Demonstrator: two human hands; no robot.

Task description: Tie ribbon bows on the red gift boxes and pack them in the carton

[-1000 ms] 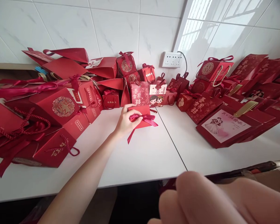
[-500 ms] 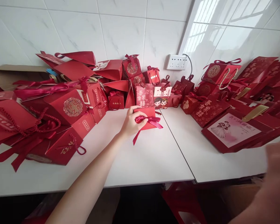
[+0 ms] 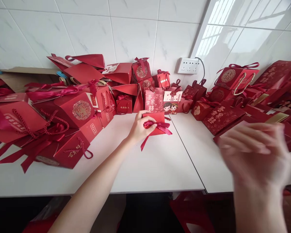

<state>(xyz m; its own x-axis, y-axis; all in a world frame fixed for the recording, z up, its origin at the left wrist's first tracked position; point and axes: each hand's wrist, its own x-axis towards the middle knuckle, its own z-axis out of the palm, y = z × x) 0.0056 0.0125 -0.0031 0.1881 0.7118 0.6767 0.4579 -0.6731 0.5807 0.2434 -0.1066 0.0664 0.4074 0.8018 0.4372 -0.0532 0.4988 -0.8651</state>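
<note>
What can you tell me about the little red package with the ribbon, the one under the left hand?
The red package looks like plain card. A shiny, darker ribbon crosses it, one tail trailing toward the table's near edge. It sits on the white table, before a printed red bag. The left hand covers its left side, gripping the ribbon.

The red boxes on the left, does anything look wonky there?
Yes, those red boxes look jumbled: they tip at different angles, and a ribbon end sticks out past them. I can't see anything torn.
</note>
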